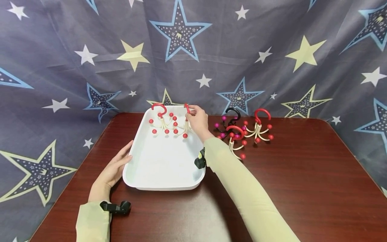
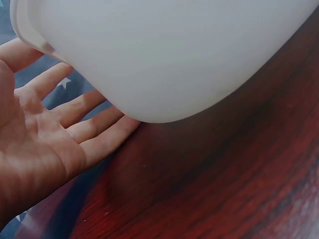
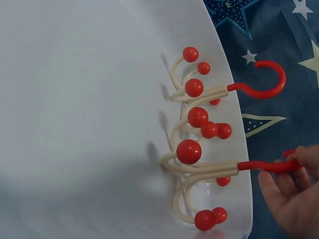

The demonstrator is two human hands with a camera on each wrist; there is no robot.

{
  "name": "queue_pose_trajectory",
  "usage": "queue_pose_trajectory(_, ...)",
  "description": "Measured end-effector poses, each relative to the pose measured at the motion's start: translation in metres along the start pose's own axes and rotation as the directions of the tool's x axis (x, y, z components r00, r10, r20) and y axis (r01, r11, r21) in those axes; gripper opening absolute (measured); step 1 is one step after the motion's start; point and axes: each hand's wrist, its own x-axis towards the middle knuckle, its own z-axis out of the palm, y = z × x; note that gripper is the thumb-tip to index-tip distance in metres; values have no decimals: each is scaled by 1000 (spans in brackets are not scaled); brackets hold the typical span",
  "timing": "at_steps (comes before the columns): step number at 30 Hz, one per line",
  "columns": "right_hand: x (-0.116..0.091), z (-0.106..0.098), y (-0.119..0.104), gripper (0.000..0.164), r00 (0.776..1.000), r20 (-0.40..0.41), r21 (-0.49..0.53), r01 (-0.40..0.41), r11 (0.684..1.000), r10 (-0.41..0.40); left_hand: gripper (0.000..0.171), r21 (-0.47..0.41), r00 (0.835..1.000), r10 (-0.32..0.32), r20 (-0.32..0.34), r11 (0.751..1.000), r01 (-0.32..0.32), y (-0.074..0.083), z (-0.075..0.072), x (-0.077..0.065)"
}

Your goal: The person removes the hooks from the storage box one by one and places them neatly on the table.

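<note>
A white tray (image 1: 163, 164) lies on the table, its left side touched by my left hand (image 1: 113, 169). In the left wrist view that hand (image 2: 55, 119) has its fingers spread out along the outer wall of the tray (image 2: 169, 64). My right hand (image 1: 198, 122) pinches the red hook of a cream multi-arm hanger hook (image 3: 199, 169) with red ball tips, which stands at the tray's far end. Beside it in the tray stands a matching hanger hook (image 3: 204, 94), its red hook pointing up; their ball tips nearly meet.
Right of the tray, a black hanger hook (image 1: 232, 116) with magenta balls stands on the brown table (image 1: 302, 178). Two red-and-cream ones, a nearer hanger hook (image 1: 231, 146) and a farther hanger hook (image 1: 258, 129), are close by. A star-patterned cloth (image 1: 211, 43) hangs behind.
</note>
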Motion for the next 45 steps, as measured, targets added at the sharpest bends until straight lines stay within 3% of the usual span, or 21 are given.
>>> queue_pose_trajectory(14,-9,-21,-12,25,996,43,-44,78,996,-76,56,-20,1000,7,4,1000,-7,1,1,0)
queue_pose_trajectory(23,-18,-43,-25,26,979,110,-3,171,985,-169,56,-33,1000,5,7,999,-4,1,1,-1)
queue_pose_trajectory(29,-25,-65,-32,25,968,145,168,179,969,-204,56,-33,1000,8,15,999,-8,1,3,-1)
queue_pose_trajectory(34,-30,-84,-34,28,958,188,357,138,924,-216,56,-41,1000,12,17,999,-11,1,4,0)
queue_pose_trajectory(42,-39,-121,-39,29,924,208,450,200,871,-320,56,-38,1000,19,21,999,-18,0,2,-1)
queue_pose_trajectory(45,-45,-138,-40,30,918,189,432,242,869,-350,55,-42,999,22,31,999,-20,0,3,-1)
